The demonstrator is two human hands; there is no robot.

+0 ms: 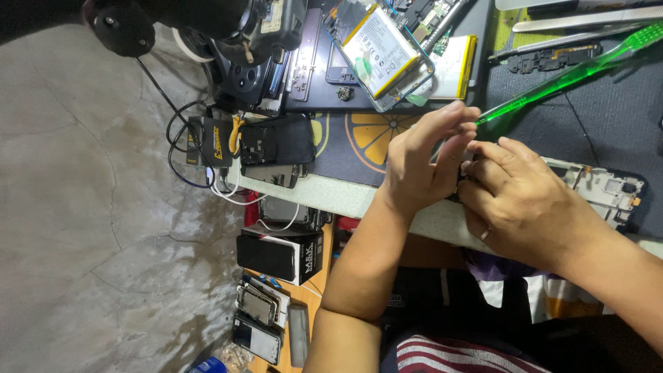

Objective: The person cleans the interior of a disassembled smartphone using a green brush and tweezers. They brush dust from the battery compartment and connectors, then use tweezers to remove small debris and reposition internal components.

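I have one view only, from the head camera: it looks steeply down, close over my two hands at the pale workbench edge point(331, 197), with grey concrete floor point(83, 207) left.

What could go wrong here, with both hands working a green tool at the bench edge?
1. The translucent green plastic tool is pinched by the left hand; its tip is hidden, so it might slip.
2. The small dark part between the left hand and the right hand sits over the pale bench edge and could drop.
3. The yellow-edged phone battery lies exposed nearby.
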